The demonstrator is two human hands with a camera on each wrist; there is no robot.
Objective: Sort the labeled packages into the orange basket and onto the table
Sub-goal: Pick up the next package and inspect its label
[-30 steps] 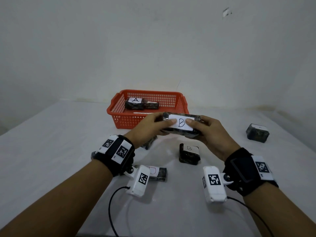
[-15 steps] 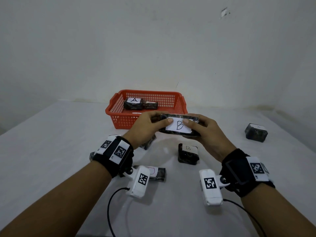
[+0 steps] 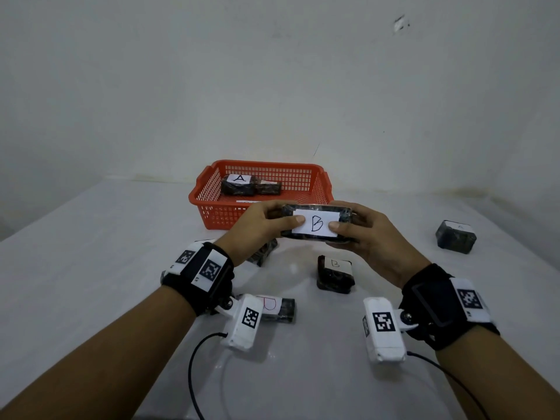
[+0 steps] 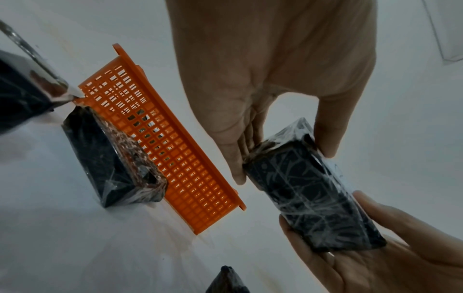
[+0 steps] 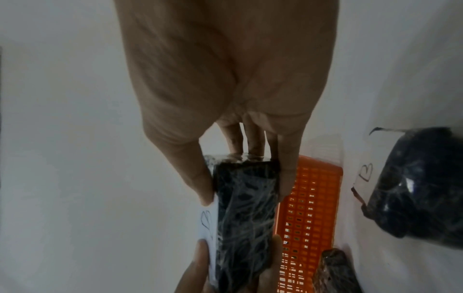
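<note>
We are gripping the B package [image 3: 316, 222] crosswise before the orange basket [image 3: 318, 189] — 2 hands, left hand [image 3: 257, 221] and right hand [image 3: 368, 230], pinching its ends.

left wrist camera [image 3: 242, 324]: hides part of red-lettered package [image 3: 277, 309] | far-right package [image 3: 456, 236]: label too faint

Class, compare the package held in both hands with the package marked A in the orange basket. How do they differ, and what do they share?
The held package reads B; the basket package reads A. The held package is up off the table, gripped at its ends by the left hand and right hand; the basket package lies in the orange basket, untouched. Both are dark, plastic-wrapped blocks with a white paper label.
</note>
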